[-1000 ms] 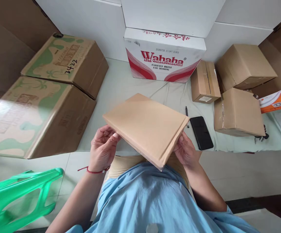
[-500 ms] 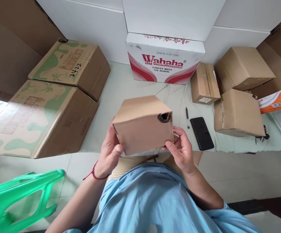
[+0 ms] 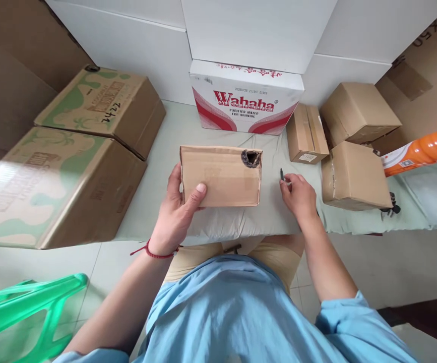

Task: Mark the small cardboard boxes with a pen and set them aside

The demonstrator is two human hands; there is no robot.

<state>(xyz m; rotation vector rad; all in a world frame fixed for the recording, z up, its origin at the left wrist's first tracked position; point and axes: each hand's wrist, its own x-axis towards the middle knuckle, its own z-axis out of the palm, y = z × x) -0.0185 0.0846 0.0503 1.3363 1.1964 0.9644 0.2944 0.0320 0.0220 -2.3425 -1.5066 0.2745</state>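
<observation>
A small brown cardboard box (image 3: 226, 179) with a dark-rimmed hole in its upper right corner is gripped at its left end by my left hand (image 3: 180, 209). The thumb presses on the face turned toward me, while the other fingers are partly hidden behind the box. Over to the right, my right hand (image 3: 299, 196) is closed around a dark pen (image 3: 282, 174) low at the table. One end of the pen sticks out past the fingertips. The black phone beside the pen is almost wholly covered by my right hand and wrist.
A white and red Wahaha carton (image 3: 244, 108) stands against the wall. Two green-patterned cartons (image 3: 127, 176) fill the left side. Several brown boxes (image 3: 358, 174) and an orange bottle (image 3: 426, 151) lie to the right. A green plastic stool (image 3: 48, 297) is on the floor at lower left.
The box has turned so its face with the hole looks toward me. My right hand has let go of it, moved right and closed on the pen. My left hand keeps its hold.
</observation>
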